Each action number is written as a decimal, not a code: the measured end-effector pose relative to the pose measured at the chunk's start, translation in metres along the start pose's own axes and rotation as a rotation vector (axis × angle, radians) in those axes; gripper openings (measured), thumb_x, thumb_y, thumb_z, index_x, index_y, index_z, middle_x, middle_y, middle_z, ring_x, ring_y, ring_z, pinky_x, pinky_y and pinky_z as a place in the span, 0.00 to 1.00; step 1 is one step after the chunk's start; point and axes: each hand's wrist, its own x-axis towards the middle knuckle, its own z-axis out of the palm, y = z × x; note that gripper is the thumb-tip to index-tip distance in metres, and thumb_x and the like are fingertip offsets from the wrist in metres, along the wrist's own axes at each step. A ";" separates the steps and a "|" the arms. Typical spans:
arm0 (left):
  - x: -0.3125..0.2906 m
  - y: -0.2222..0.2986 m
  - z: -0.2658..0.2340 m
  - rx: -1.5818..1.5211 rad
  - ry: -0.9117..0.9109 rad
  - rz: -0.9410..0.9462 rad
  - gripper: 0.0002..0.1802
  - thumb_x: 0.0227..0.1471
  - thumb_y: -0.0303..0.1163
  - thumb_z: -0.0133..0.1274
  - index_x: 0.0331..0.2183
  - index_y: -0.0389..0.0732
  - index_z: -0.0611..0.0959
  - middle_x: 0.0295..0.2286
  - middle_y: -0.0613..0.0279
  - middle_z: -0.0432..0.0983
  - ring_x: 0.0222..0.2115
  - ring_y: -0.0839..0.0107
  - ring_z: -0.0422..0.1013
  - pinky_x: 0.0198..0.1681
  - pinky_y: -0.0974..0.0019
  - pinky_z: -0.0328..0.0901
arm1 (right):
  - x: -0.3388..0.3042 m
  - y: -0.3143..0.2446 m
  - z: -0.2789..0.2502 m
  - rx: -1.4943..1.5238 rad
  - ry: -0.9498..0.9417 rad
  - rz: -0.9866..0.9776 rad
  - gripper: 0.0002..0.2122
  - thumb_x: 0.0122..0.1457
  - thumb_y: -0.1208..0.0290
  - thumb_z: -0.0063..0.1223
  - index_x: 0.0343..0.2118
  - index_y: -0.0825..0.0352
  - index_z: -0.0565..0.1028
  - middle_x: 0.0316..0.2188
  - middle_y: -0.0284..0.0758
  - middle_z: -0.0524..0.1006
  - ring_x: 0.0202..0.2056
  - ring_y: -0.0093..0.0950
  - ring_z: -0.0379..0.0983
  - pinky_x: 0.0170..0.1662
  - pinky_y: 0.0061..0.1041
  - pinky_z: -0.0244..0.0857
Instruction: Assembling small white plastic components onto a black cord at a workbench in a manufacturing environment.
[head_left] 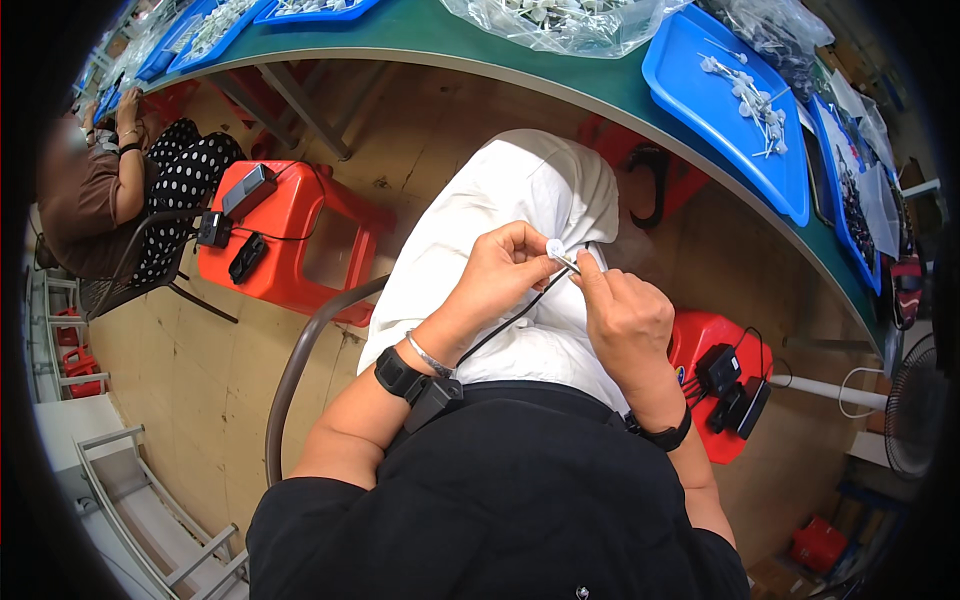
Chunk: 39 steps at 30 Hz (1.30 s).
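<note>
Above my white-trousered lap, both hands meet at a small white round-headed piece with a thin stem; it looks like a small artificial flower, though its exact kind is unclear. My left hand pinches it close to the head between thumb and forefinger. From the other side, my right hand has its thumb and forefinger closed at the stem end, and the fingers partly hide what lies between them. Similar white stemmed pieces are scattered in a blue tray on the table ahead to the right.
The green table curves across the far side, bearing a clear bag of white pieces and more trays. Red stools with black devices stand on either side of me. A seated person works at far left; a fan stands right.
</note>
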 end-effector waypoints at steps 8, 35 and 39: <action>-0.001 0.004 0.004 0.020 0.048 0.082 0.06 0.56 0.23 0.62 0.35 0.36 0.80 0.28 0.64 0.80 0.26 0.80 0.74 0.31 0.75 0.69 | -0.001 -0.001 0.007 0.062 0.031 0.041 0.14 0.57 0.66 0.63 0.44 0.67 0.81 0.17 0.29 0.66 0.18 0.24 0.66 0.22 0.26 0.60; 0.001 0.000 0.004 0.037 0.033 0.149 0.07 0.57 0.26 0.63 0.35 0.37 0.81 0.28 0.65 0.80 0.27 0.81 0.74 0.31 0.75 0.69 | 0.001 0.005 0.000 0.125 0.014 0.038 0.14 0.56 0.67 0.65 0.43 0.67 0.81 0.16 0.30 0.65 0.16 0.25 0.66 0.21 0.26 0.60; 0.001 0.001 0.004 0.009 0.022 0.194 0.07 0.57 0.28 0.63 0.35 0.37 0.81 0.28 0.66 0.80 0.28 0.81 0.74 0.33 0.75 0.69 | 0.000 0.009 0.003 0.203 0.061 0.069 0.14 0.55 0.68 0.66 0.44 0.66 0.80 0.16 0.31 0.68 0.16 0.27 0.67 0.21 0.28 0.61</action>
